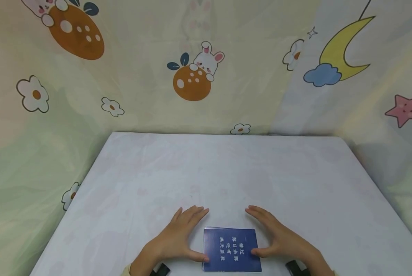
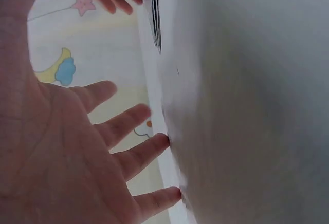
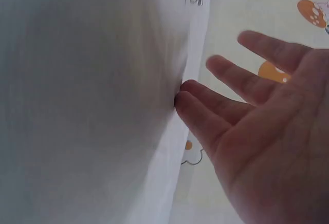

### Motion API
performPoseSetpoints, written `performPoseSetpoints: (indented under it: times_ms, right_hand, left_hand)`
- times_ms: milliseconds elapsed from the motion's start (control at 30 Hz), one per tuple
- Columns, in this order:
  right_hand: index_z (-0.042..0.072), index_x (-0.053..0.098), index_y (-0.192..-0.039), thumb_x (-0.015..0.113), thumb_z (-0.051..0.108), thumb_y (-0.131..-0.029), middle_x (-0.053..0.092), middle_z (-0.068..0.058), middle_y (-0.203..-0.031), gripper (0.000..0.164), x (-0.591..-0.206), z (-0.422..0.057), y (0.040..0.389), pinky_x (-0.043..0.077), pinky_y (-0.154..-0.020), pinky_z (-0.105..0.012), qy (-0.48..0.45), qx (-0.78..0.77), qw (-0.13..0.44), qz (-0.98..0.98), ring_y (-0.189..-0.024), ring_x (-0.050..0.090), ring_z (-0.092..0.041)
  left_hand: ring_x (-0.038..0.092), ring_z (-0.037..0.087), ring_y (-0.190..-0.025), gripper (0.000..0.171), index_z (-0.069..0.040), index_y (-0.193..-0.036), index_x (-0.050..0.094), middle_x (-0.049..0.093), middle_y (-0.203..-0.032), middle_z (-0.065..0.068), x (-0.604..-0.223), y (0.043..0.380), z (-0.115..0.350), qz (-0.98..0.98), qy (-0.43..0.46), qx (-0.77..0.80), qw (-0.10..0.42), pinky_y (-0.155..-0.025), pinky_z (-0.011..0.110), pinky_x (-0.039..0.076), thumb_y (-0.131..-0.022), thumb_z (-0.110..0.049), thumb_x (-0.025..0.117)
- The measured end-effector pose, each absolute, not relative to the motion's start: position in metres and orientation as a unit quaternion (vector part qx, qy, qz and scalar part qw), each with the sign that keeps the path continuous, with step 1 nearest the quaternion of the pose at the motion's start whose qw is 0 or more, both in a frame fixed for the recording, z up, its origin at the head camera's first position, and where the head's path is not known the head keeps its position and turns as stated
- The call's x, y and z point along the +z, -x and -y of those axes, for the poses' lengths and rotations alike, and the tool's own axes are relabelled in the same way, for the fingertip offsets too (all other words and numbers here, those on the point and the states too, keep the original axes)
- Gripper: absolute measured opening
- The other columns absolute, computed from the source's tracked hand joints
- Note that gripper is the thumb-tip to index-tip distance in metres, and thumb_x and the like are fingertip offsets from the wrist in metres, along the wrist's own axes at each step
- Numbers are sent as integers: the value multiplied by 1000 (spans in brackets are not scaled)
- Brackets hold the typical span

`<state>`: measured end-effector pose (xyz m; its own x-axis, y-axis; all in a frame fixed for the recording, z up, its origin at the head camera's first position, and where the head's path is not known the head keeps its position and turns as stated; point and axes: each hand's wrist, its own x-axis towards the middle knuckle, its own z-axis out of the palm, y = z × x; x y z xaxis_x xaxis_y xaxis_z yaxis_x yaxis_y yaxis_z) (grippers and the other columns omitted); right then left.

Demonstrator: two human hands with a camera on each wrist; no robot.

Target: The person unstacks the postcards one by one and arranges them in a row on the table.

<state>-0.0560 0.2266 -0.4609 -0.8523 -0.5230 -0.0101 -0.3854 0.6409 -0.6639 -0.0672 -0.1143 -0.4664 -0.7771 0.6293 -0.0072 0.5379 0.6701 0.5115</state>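
A small stack of dark blue booklets (image 1: 230,245) with white Chinese characters lies flat near the table's front edge. The layers' edges show in the left wrist view as a thin dark stack (image 2: 156,18). My left hand (image 1: 178,237) is to its left, fingers spread and thumb tip at the left edge. On the other side is my right hand (image 1: 283,239), its fingers extended and its thumb resting on the cover's right part. Both wrist views show bare palms, with some fingertips low at the tabletop. Neither hand is curled round the stack.
The white-covered table (image 1: 206,172) narrows toward the back. Printed cloth (image 1: 140,69) with rabbits, flowers, a moon and a star hangs behind it and along both sides. A black wrist device (image 1: 160,270) shows below the left hand, another (image 1: 297,268) below the right.
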Motion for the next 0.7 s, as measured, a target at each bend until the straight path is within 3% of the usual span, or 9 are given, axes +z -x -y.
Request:
performPoseSetpoints:
  times_ms: [133,333,533,700]
  right_hand:
    - [22,38,-149,79,60,-71,36,-5,-153,96,-463,-223,52,46,-97,-54,289,-287,72,-910,-140,30,-30]
    - [25,43,-146,77,70,-64,33,-9,-155,99,-469,-221,48,40,-94,-69,315,-263,78,-909,-144,18,-33]
    - [24,42,-148,73,78,-57,31,-14,-156,110,-473,-223,45,41,-91,-69,356,-224,37,-906,-147,11,-28]
    - [24,37,-150,72,80,-55,27,-15,-157,116,-474,-222,45,38,-91,-72,355,-230,48,-905,-148,2,-24]
  left_hand:
    - [23,31,-146,118,-20,-154,30,36,-154,4,-471,62,113,-913,-342,211,73,-114,63,14,-61,-84,65]
    - [22,35,-145,112,-20,-148,41,35,-154,5,-476,58,112,-916,-368,157,35,-111,64,18,-59,-82,68]
    - [24,36,-144,105,-20,-145,44,36,-153,6,-473,56,109,-917,-370,147,24,-110,64,21,-61,-77,72]
    - [26,38,-143,101,-22,-144,46,37,-152,8,-473,55,109,-914,-377,148,13,-109,66,23,-62,-75,73]
